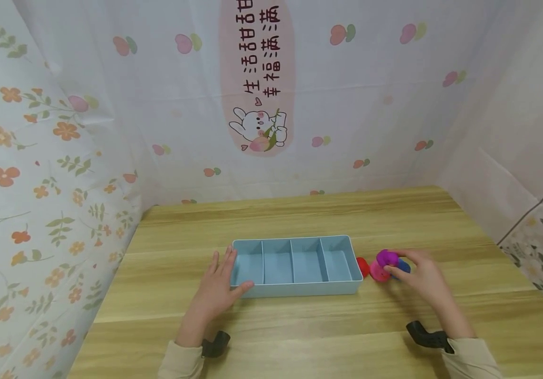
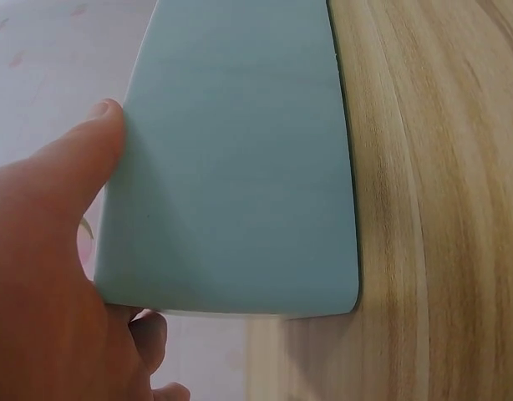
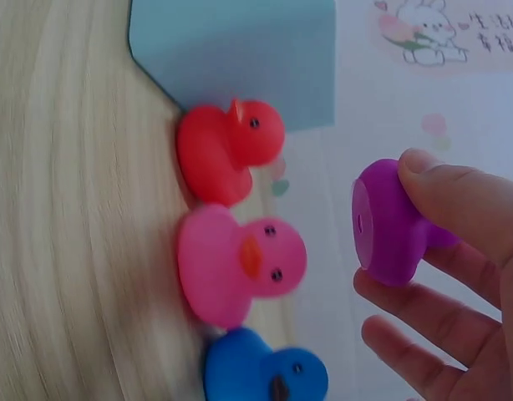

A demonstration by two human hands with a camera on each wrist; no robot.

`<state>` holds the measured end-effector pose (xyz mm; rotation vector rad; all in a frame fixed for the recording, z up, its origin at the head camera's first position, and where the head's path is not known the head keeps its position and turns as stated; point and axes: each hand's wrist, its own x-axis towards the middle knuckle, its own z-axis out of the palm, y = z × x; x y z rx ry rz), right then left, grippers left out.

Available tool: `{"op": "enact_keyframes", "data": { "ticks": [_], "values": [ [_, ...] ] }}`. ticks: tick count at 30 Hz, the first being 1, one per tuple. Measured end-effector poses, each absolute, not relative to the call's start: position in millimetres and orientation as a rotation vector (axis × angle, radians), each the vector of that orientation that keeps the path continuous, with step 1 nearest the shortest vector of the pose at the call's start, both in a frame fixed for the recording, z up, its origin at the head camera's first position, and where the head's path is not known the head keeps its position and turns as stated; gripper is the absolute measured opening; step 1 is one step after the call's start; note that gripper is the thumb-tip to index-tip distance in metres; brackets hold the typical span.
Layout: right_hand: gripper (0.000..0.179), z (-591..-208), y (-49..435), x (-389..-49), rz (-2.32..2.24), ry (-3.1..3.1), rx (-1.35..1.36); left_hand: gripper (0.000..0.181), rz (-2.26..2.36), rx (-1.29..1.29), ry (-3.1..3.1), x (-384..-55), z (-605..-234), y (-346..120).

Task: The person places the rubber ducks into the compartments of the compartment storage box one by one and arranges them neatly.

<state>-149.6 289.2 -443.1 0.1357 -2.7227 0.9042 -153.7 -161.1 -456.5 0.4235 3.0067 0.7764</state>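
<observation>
My left hand [image 1: 216, 287] rests at the left end of a light blue box [image 1: 300, 289], which has several compartments in a row. Its thumb lies on the front rim and its other fingers reach along the left end wall. In the right wrist view, a purple rubber duck [image 3: 392, 221] is pinched between the thumb and fingers of my right hand [image 1: 420, 273], its flat base turned sideways. Below it on the table sit a red rubber duck [image 3: 219, 159], a pink rubber duck [image 3: 227, 267] and a blue rubber duck [image 3: 256, 372], in a row from the box's right end.
The wooden table [image 1: 276, 337] is backed by a white printed cloth [image 1: 181, 121], with more patterned cloth at both sides. Black straps with mounts [image 1: 217, 345] sit on both wrists.
</observation>
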Motion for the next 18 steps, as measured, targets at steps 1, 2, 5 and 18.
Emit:
{"op": "enact_keyframes", "data": {
  "ticks": [1, 2, 5, 18],
  "values": [
    [0.045, -443, 287, -149, 0.909, -2.731, 0.135, 0.09, 0.786, 0.424, 3.009, -154, -457, -161],
    [0.045, -442, 285, -150, 0.909, -2.735, 0.135, 0.09, 0.796, 0.427, 3.012, -153, -457, -161],
    [0.044, -441, 278, -151, 0.904, -2.733, 0.142, 0.09, 0.808, 0.437, 3.016, -153, -457, -161],
    [0.038, -442, 248, -165, 0.94, -2.621, 0.286, 0.091, 0.818, 0.42, 2.98, -153, -458, -161]
  ]
}}
